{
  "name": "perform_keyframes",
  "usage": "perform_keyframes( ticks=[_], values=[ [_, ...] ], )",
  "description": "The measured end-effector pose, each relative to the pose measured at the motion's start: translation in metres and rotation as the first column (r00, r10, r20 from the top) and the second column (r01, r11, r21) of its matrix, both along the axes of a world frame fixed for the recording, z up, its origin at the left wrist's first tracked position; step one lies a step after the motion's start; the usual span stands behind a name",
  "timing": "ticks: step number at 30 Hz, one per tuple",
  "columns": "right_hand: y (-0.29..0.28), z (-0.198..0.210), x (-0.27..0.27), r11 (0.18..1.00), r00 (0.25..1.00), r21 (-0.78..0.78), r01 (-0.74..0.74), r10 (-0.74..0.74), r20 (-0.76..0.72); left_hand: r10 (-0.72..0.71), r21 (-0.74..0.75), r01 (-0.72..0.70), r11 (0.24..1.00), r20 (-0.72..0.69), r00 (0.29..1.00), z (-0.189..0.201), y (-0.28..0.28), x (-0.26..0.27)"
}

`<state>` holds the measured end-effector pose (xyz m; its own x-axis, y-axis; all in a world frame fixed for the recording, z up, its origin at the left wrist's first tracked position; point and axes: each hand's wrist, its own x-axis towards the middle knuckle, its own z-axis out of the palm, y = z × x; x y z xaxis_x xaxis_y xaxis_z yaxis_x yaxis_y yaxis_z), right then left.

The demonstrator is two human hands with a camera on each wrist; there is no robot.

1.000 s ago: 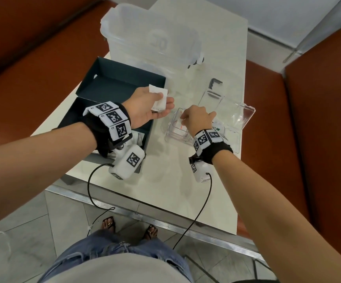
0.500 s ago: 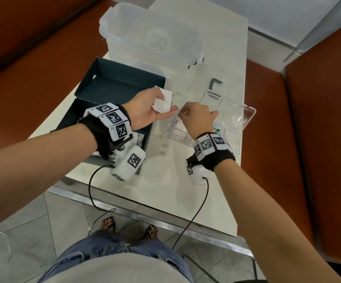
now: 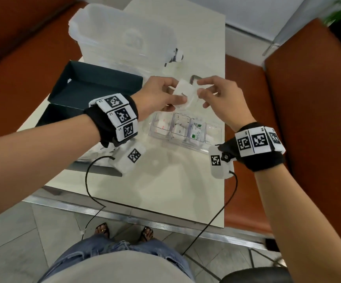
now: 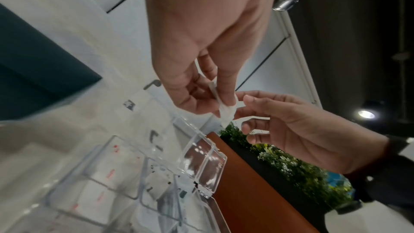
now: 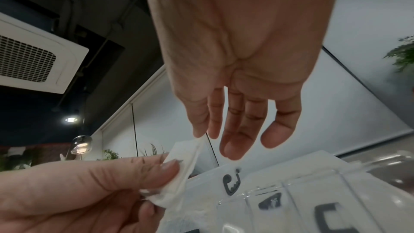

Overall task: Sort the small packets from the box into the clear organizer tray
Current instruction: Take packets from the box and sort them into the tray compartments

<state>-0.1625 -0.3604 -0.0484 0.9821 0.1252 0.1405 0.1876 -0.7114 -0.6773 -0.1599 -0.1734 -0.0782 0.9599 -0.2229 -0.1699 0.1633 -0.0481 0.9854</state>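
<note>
My left hand (image 3: 171, 97) pinches a small white packet (image 3: 183, 92) in the air above the back of the clear organizer tray (image 3: 177, 142). In the left wrist view the packet (image 4: 225, 111) hangs edge-on from my left hand (image 4: 221, 98). My right hand (image 3: 203, 88) faces it from the right. Its fingers are fairly straight in the right wrist view, and its thumb tip (image 5: 198, 134) touches the upper corner of the packet (image 5: 186, 155). The tray's compartments hold several packets, one set green-printed (image 3: 196, 133). The dark box (image 3: 96, 86) lies to the left.
A large translucent plastic container (image 3: 124, 37) stands at the back of the white table (image 3: 165, 190). The tray's clear lid (image 4: 201, 159) stands open behind it. Orange benches (image 3: 308, 119) flank the table. Wrist-camera cables hang over the table's near edge.
My right hand left the tray compartment and rose to meet the packet. My left hand carried the packet to the right, from the box side to above the tray.
</note>
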Motion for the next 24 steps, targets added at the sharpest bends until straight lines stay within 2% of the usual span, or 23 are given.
perform_keyframes(
  ticks=[9,14,18,21,24],
  values=[
    [-0.048,-0.011,-0.012,0.978,0.996,0.19,0.086,-0.081,-0.038,-0.09,0.028,0.088,0.996,0.082,0.993,-0.003,-0.069,-0.004],
    [-0.071,-0.02,-0.006,0.979,0.993,0.174,0.107,-0.095,-0.076,-0.156,0.08,0.15,0.985,0.073,0.985,-0.008,-0.091,-0.002],
    [-0.089,-0.034,0.004,0.979,0.982,0.099,0.176,-0.167,-0.094,-0.232,0.285,0.202,0.937,0.077,0.97,-0.019,-0.096,-0.002],
    [-0.096,-0.049,0.013,0.977,0.975,-0.058,0.205,-0.209,-0.08,-0.303,0.535,0.189,0.824,0.134,0.943,-0.034,-0.09,-0.002],
    [-0.094,-0.063,0.019,0.965,0.969,-0.193,0.18,-0.207,-0.133,-0.347,0.669,0.173,0.723,0.135,0.928,-0.047,-0.085,-0.003]
  ],
)
